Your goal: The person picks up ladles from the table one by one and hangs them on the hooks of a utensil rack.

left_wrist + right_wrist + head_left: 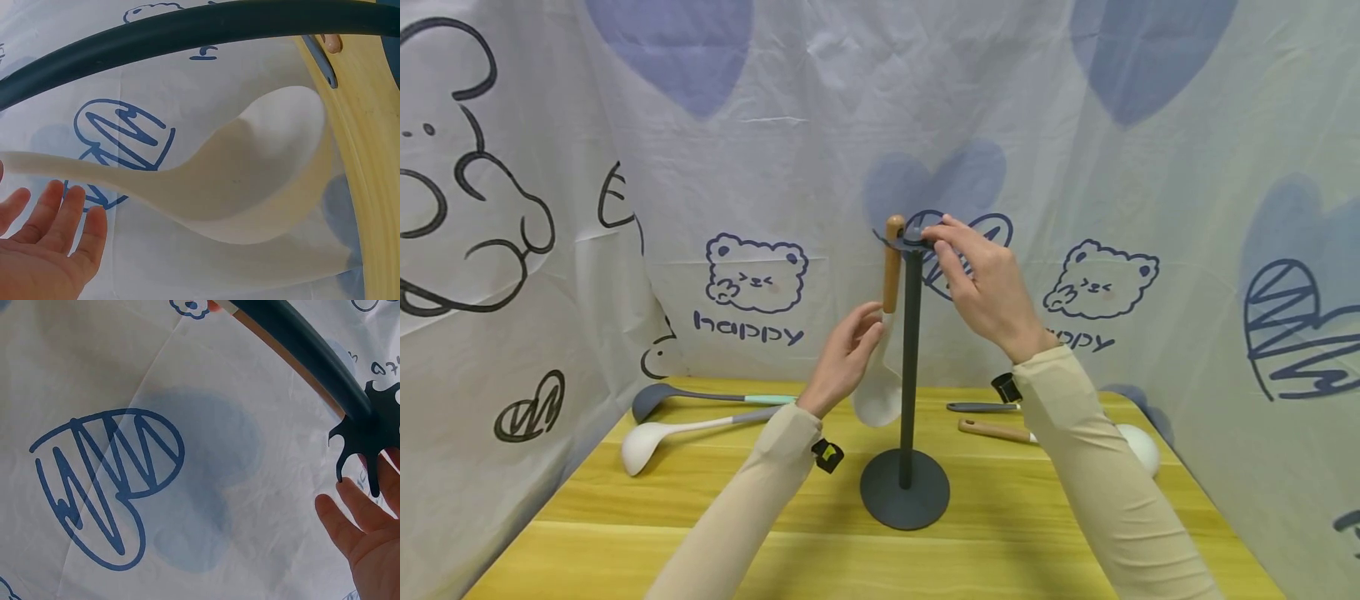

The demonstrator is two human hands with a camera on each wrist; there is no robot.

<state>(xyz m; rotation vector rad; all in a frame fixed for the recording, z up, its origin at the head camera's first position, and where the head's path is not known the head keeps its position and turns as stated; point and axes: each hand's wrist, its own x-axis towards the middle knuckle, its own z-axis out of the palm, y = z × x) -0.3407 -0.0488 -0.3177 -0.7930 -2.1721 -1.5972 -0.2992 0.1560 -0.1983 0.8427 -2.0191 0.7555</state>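
A dark utensil stand (910, 350) with a round base and a ring of hooks on top rises in the middle of the table. A white ladle (262, 169) with a wooden handle (892, 271) hangs bowl-down at the stand's left side, its handle top at the hooks. My left hand (846, 354) is beside the ladle's neck, its fingers loosely spread, fingertips close under the neck in the left wrist view. High on the right, my right hand (988, 279) pinches a hook at the rim of the hook ring (369, 431) between thumb and fingers.
On the table's left lie a dark ladle (655, 400) with a mint handle and a white ladle (642, 446) with a grey handle. At right, partly behind my sleeve, are a grey handle (981, 407) and a wooden-handled utensil (996, 430). A printed cloth (820, 167) hangs around the table.
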